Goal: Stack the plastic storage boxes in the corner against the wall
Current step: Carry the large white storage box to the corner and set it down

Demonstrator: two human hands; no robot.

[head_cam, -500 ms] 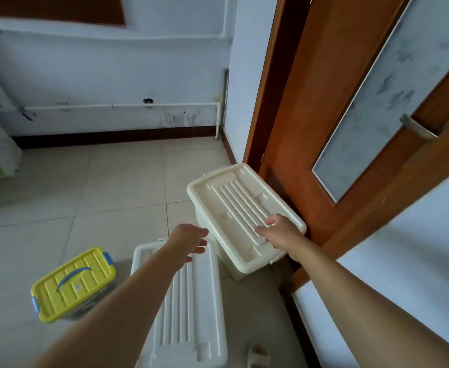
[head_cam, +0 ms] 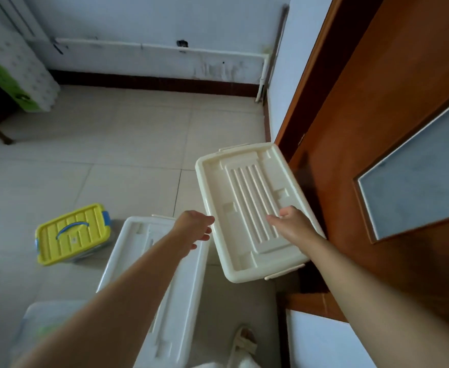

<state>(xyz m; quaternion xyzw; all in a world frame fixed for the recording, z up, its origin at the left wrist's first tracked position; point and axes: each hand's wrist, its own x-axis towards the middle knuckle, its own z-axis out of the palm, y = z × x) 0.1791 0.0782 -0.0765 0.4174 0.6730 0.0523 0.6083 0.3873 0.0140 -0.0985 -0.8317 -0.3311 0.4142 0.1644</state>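
Head view: cream lidded box (head_cam: 255,208), ribbed lid, lies beside the wooden door (head_cam: 377,128); long axis runs near-to-far, far end tilted slightly left. Right hand (head_cam: 295,225) rests open on its near lid. Left hand (head_cam: 195,229) is open at its left edge, holding nothing. White box (head_cam: 165,288) sits nearer left.

A cream rectangular plastic storage box (head_cam: 252,208) has a lid ribbed with parallel raised stripes. Beside it, a white rectangular plastic box (head_cam: 165,288) carries long moulded grooves. A yellow-lidded small plastic box (head_cam: 72,233) has blue clips and a blue handle — its lid is ridged too. The pale beige tiled floor (head_cam: 111,155) shows thin grey grout lines. A reddish-brown wooden door (head_cam: 377,128) frames a mottled grey frosted pane (head_cam: 417,187). The pale blue-white wall (head_cam: 151,22) ends in a dark brown skirting — scuffed above.
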